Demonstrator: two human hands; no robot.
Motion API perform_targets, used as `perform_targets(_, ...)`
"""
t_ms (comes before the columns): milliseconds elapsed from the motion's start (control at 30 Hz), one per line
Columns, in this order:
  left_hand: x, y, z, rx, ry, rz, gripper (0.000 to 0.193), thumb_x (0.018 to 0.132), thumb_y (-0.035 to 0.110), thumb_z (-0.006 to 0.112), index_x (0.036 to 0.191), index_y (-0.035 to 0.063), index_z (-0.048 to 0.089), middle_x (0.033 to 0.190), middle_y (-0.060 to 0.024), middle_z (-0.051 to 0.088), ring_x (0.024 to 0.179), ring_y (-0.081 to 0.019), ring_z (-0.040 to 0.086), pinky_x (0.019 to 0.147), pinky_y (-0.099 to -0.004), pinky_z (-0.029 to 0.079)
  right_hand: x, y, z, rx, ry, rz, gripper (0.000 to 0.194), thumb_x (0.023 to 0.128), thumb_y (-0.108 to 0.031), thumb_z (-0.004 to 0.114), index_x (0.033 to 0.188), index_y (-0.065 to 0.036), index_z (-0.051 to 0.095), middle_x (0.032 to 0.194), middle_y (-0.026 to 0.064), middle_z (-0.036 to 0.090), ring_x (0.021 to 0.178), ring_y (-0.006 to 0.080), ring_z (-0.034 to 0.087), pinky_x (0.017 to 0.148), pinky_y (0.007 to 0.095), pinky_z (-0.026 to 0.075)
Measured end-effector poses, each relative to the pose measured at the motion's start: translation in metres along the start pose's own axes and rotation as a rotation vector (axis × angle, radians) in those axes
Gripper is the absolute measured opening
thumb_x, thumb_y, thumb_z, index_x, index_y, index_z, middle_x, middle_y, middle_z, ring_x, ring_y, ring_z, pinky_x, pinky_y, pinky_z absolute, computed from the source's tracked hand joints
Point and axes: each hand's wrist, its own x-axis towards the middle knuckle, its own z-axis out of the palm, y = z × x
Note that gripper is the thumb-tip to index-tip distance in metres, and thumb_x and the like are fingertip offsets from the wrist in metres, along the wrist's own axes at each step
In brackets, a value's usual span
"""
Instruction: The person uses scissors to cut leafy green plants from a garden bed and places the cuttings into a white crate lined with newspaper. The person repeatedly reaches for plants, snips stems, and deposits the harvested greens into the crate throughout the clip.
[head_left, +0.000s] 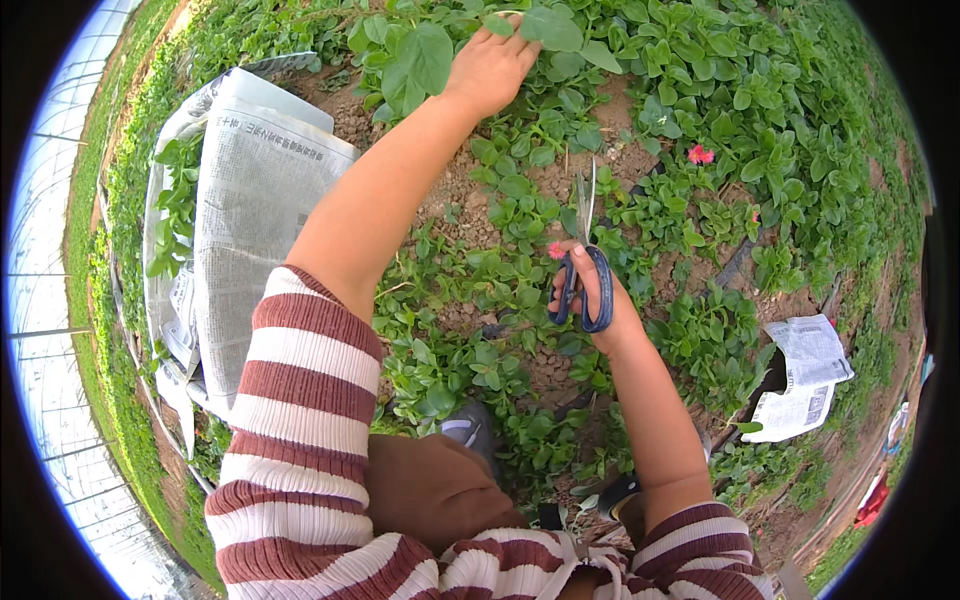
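Observation:
My left hand (495, 64) reaches to the top middle, its fingers partly hidden by the broad leaves of a taller green weed (424, 60); whether they grip its stem I cannot tell. Scissors with dark blue handles (585, 292) are in my right hand (592, 296), at the centre right, with fingers through the loops. The blades point up the picture and stand slightly apart. Low leafy plants (517, 195) spread under both hands, and a small pink flower (556, 250) shows beside my right fingers.
A container lined with newspaper (262, 195) stands at left, with cut greens (176, 202) at its side. Another newspaper sheet (806, 375) lies at right on the plants. A dark drip hose (735, 262) crosses the soil. My shoe (469, 427) is among the plants below.

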Motion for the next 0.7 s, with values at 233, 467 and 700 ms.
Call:
perform_targets(233,0.015,-0.006,0.038,-0.061,0.058,-0.251,0.020,0.087,0.027,0.052,0.097,0.0120,0.061,0.086,-0.0031,0.059,0.093,-0.0232,0.053,0.090,-0.0393,0.036,0.008,-0.019,-0.017,-0.020,-0.011,-0.079,0.053,0.088,-0.049,0.051,0.119,-0.007,0.049,0.078,0.0046,0.052,0.064,0.0148,0.055,0.060,0.0281,0.049)
perform_targets(467,0.014,-0.009,0.042,-0.113,0.010,-0.342,0.016,0.087,0.024,0.050,0.090,0.0159,0.064,0.090,-0.0023,0.059,0.094,-0.0216,0.052,0.089,-0.0379,0.035,0.057,-0.070,-0.030,-0.028,0.079,-0.135,0.052,0.085,-0.050,0.056,0.114,-0.006,0.054,0.074,0.0026,0.053,0.064,0.0128,0.054,0.057,0.0272,0.049)
perform_targets(700,0.027,-0.015,0.043,-0.129,0.236,-0.385,0.013,0.084,0.024,0.056,0.090,0.0177,0.066,0.081,0.0001,0.060,0.086,-0.0220,0.056,0.082,-0.0393,0.039,0.137,-0.126,-0.027,0.177,-0.167,-0.099,0.049,0.083,-0.051,0.059,0.105,-0.007,0.057,0.073,0.0021,0.054,0.065,0.0149,0.053,0.060,0.0299,0.048)
